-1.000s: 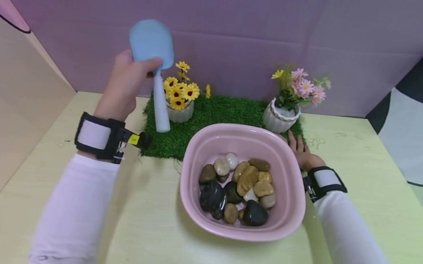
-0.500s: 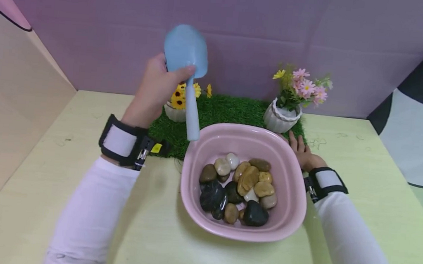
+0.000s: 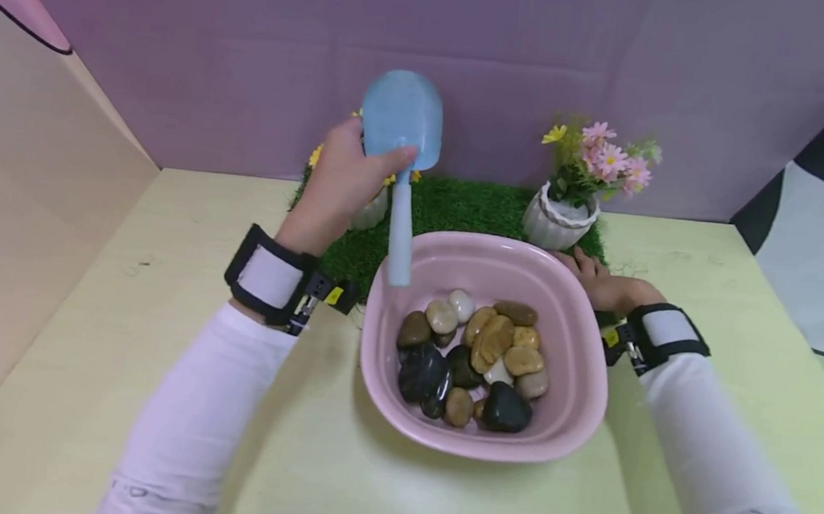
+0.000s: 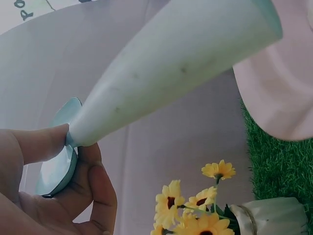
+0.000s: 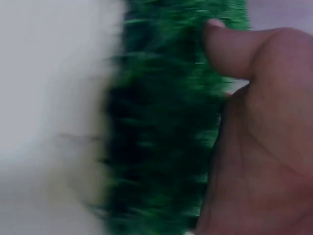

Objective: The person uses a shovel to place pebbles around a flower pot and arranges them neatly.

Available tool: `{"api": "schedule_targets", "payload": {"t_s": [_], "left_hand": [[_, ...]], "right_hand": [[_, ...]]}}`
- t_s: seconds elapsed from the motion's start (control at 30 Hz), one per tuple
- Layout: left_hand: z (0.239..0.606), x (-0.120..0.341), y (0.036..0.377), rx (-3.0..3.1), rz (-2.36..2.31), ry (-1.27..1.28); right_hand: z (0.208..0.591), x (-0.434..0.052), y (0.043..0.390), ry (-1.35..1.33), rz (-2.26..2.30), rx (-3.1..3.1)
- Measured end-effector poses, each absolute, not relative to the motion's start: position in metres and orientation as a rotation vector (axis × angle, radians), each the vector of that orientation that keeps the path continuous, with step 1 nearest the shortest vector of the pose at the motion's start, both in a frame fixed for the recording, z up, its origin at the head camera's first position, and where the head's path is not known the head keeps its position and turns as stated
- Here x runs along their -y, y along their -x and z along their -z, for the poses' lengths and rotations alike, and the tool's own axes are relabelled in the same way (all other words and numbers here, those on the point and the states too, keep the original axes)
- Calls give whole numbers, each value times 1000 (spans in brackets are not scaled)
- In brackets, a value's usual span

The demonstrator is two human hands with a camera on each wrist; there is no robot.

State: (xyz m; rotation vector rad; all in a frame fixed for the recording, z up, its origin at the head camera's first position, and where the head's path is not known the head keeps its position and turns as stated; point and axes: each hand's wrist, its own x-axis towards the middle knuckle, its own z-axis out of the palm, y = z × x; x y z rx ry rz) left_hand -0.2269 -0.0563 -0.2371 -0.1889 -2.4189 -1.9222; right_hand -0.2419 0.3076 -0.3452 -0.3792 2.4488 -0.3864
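I saw the left hand (image 3: 341, 183) lifted above the table (image 3: 163, 286), with its thumb and fingers curled round the blade end of the blue shovel (image 3: 401, 139). The tool was held upside down: the scoop pointed up toward the purple wall (image 3: 254, 51), and the pale handle hung down until its end was just over the near-left rim of the pink bowl (image 3: 573, 431). I think this grip near the blade was only for carrying, not for scooping. In the left wrist view the thumb (image 4: 34, 144) pressed on the neck of the shovel (image 4: 161, 73) and the fingers were closed behind the blade.

The right hand (image 3: 602, 284) rested at the far right rim of the bowl, beside the green grass mat (image 3: 460, 204). It seemed to keep the bowl steady. I could not tell whether its fingers were straight or curled there, because the right wrist view was blurred and showed mostly the palm (image 5: 264, 147) close to the grass.

Inside the bowl lay the stones (image 3: 472, 363), black, brown and white, piled toward the near side. The white pot with pink flowers (image 3: 568, 209) stood on the mat just behind the bowl, and the pot with yellow flowers (image 4: 210, 215) was half hidden behind the left hand
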Motion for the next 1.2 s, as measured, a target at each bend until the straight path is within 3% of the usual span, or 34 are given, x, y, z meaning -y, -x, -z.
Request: {"api": "schedule_targets", "payload": {"t_s": [0.63, 1.2], "left_hand": [[233, 39, 228, 2441, 1923, 273], [226, 33, 229, 2537, 1837, 359]], "right_hand": [[252, -275, 226, 88, 533, -2545], [212, -214, 213, 286, 648, -2782]]}}
